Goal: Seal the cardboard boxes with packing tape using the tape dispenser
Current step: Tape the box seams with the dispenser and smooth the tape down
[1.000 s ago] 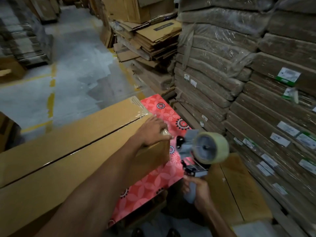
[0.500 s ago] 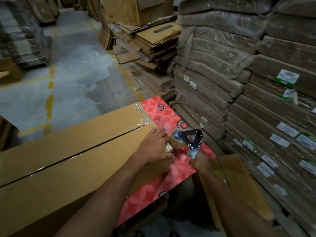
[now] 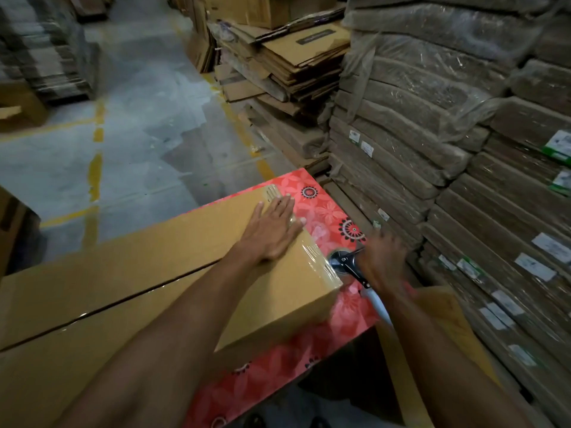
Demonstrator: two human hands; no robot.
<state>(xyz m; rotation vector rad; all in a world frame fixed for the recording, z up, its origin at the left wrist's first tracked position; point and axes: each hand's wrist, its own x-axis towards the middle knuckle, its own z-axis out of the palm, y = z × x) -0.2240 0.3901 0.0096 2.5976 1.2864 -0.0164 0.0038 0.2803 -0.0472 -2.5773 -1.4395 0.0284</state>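
left hand flat, fingers straight, on cardboard box top | right hand grasps tape dispenser at box end | earlier: left hand at box edge

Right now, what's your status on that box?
Left hand flat on long brown cardboard box. Right hand gripping black tape dispenser at box end. No obstruction seen.

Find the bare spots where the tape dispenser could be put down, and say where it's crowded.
Free: red floral cloth between the box and the wrapped stacks; the cloth strip at the box's near side; the box top beside the left hand. Crowded: the taped end, where the right hand grips the tape dispenser.
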